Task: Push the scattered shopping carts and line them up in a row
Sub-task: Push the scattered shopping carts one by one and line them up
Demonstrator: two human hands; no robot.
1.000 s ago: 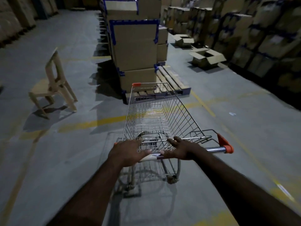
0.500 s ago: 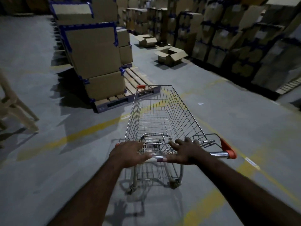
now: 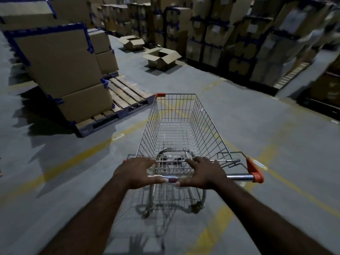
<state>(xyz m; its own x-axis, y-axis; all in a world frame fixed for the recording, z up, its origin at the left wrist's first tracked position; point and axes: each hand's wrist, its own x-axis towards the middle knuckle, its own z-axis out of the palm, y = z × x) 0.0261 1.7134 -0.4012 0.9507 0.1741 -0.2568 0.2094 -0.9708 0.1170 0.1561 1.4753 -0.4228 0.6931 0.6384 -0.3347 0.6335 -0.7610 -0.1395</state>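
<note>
An empty wire shopping cart (image 3: 181, 115) with orange corner caps stands on the grey floor straight ahead of me. Its chrome handle bar (image 3: 237, 176) runs across the near end. My left hand (image 3: 137, 172) grips the left part of the bar, thumb curled under it. My right hand (image 3: 201, 173) grips the bar just right of the middle, fingers over the top. No other cart is in view.
A pallet (image 3: 127, 100) stacked with tall taped cardboard boxes (image 3: 60, 67) stands ahead on the left. Two open cartons (image 3: 161, 58) lie on the floor further on. Rows of stacked boxes (image 3: 239, 39) line the right side. Yellow lines (image 3: 73, 159) cross the floor.
The cart and my view have swung to the right. The plastic chair has left the frame on the left, and the box rows on the right have come closer.
</note>
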